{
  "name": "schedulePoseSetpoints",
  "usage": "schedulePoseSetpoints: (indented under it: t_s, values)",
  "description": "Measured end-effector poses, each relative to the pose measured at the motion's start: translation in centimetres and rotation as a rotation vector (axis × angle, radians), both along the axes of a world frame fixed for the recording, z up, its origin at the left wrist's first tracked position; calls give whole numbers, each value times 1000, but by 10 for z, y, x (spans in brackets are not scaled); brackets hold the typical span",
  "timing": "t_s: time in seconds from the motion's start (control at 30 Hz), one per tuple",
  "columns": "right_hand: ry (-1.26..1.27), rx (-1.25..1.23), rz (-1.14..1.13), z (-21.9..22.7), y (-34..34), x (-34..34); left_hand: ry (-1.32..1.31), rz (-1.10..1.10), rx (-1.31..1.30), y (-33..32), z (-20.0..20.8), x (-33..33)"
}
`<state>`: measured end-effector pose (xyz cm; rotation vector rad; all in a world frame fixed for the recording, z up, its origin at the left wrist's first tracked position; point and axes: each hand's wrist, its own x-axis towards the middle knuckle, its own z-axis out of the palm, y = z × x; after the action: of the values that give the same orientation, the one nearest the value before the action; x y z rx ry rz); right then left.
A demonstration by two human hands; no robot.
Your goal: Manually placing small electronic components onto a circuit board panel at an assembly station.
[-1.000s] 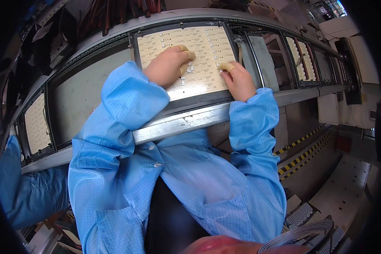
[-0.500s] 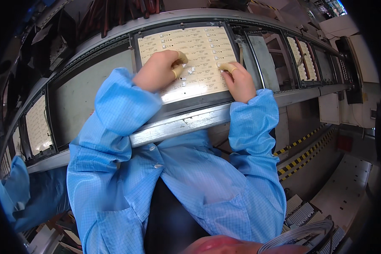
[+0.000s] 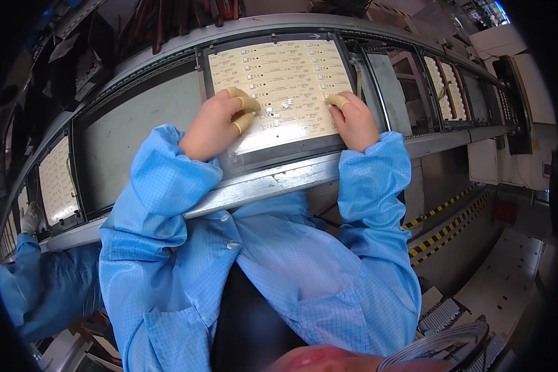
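Observation:
A cream circuit-board panel (image 3: 285,74) with rows of small printed boards lies in a dark frame (image 3: 291,146) in front of me. Small white connectors stand along its rows. Several loose white connectors (image 3: 286,105) lie near its middle. My left hand (image 3: 220,123) is over the panel's left side, its fingers, in yellow finger cots, curled together; what they hold, if anything, is hidden. At the right side, my right hand (image 3: 353,122) pinches thumb and forefinger together at the panel, close beside a white connector. The thing between these fingertips is too small to name.
A metal rail (image 3: 273,180) runs along the conveyor's near side. More panels lie at the left (image 3: 57,180) and right (image 3: 443,87). At far left, a co-worker's gloved hand (image 3: 30,218) is beside a panel. Dark bins (image 3: 84,56) stand behind the conveyor.
My left hand has moved left and toward me, uncovering more loose connectors. The panel has shifted slightly right, and my right hand with it. A co-worker's gloved hand has come into view.

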<state>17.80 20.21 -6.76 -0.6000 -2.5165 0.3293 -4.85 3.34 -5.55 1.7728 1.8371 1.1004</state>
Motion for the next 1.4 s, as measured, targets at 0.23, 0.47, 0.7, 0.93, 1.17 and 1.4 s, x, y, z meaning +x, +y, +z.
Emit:
schedulePoseSetpoints:
  t_s: [0.23, 0.47, 0.7, 0.93, 1.17, 1.4]
  values:
    - [-140, 59, 50, 22, -17, -22, 232, 48, 15, -4, 0, 8]
    - [-82, -31, 228, 2, -18, -54, 401, -27, 104, -4, -6, 4]
    - [23, -70, 130, 4, -20, -42, 379, -40, 149, -1, -11, 4]
    - [111, -127, -21, 6, -20, -12, 375, -8, 141, -3, -12, 8]
    - [160, -274, -161, 2, -16, 8, 342, -10, 194, -4, -20, 3]
    - [168, -301, -194, 1, -15, 13, 353, 10, 197, -3, -19, 5]
